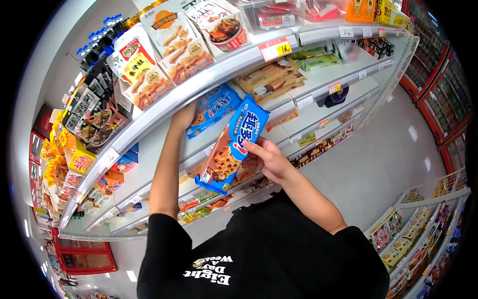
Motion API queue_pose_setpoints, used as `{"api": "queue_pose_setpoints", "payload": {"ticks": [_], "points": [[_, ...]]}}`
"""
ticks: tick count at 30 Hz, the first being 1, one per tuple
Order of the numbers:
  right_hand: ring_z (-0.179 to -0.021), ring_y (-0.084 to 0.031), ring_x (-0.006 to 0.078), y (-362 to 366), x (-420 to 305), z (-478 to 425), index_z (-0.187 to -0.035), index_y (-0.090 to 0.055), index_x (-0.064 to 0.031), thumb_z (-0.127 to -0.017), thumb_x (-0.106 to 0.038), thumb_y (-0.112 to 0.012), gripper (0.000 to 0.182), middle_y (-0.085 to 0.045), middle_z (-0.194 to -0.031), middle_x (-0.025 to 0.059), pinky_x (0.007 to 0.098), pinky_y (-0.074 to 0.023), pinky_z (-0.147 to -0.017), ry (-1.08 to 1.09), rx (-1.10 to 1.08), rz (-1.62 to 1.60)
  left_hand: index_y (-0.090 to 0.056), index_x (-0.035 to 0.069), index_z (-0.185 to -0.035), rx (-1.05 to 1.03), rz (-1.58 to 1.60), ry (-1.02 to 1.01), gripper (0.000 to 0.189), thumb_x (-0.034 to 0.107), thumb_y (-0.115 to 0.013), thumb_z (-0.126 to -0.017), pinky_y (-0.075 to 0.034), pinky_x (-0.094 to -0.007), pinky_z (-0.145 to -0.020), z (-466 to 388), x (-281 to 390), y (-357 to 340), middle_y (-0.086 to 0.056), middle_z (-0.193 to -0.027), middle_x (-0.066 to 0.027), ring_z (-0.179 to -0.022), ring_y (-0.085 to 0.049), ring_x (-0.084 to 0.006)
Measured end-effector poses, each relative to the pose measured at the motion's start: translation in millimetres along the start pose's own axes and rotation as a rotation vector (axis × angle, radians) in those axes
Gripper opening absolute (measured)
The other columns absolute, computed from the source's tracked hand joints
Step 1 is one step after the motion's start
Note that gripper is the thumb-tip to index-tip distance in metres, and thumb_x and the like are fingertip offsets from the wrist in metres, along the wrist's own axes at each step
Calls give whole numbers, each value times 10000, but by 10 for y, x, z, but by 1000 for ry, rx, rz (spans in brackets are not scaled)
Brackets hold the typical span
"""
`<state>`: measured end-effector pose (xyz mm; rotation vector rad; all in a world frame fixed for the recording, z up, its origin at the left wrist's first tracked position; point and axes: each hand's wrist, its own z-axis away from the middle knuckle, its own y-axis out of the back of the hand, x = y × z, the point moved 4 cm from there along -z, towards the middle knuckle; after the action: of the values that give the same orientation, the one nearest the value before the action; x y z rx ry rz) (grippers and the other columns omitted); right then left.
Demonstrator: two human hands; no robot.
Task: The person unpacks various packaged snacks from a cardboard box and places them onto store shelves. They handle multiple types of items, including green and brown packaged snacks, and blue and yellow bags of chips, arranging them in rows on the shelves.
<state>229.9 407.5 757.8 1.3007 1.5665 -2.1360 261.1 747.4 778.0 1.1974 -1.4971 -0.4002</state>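
Observation:
My right hand [270, 159] holds a blue packet of chocolate-chip cookies [235, 149] by its right edge, thumb across the front. The packet is tilted and hangs in front of the shelf. My left hand [186, 114] reaches in under the upper shelf's edge, at the left end of similar blue cookie packets [214, 108] lying on the shelf below. Its fingers are partly hidden, so whether they grip a packet cannot be told. Brown and tan snack packets [270, 78] lie just right of the blue ones.
The upper shelf's metal edge [224, 65] curves over my left forearm, with snack boxes [186, 41] standing along it. Lower shelves hold more packets. Green packets [315, 59] lie farther right. Red-framed glass cabinets [440, 93] stand across the aisle floor [377, 157], and another stocked shelf [410, 239] is at lower right.

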Motion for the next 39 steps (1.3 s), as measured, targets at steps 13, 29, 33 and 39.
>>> {"api": "queue_pose_setpoints", "payload": {"ticks": [13,29,33,39], "points": [[-1137,-594,119,-372,-51,-995,-1275,-570,6,-1007,-203,-633,346,-627,-1198,50,274,-492,-1022,162,69,-37,-507,123,-1447,-4,-375,-328,789,527,-753,-815,-463,-444,-1021,730,1359,577,-615,-1333,-192,-1229,-584,-385],[-1033,-663,138,557,-184,238,-1327,-632,-37,-1013,-198,-588,356,-720,-1089,63,300,-560,-841,53,134,822,-539,60,-1396,-295,-467,-66,626,464,-555,-918,-377,-455,-1114,-579,-243,27,-557,-1365,-305,-1319,-516,-410],[-987,-677,146,714,-532,206,-1265,-660,-14,-1003,-163,-602,307,-734,-1093,86,298,-528,-886,222,148,748,-550,81,-1395,-142,-481,-44,560,376,-534,-919,-389,-453,-1102,-405,167,85,-564,-1368,-293,-1321,-517,-411],[-948,-696,173,1246,-1470,-281,-1187,-672,34,-1036,-132,-544,258,-738,-1017,116,309,-544,-876,576,252,589,-481,-22,-1436,254,1262,174,537,222,-513,-959,-311,-406,-1180,311,1404,-497,-497,-1500,-158,-1416,-443,-272]]}}
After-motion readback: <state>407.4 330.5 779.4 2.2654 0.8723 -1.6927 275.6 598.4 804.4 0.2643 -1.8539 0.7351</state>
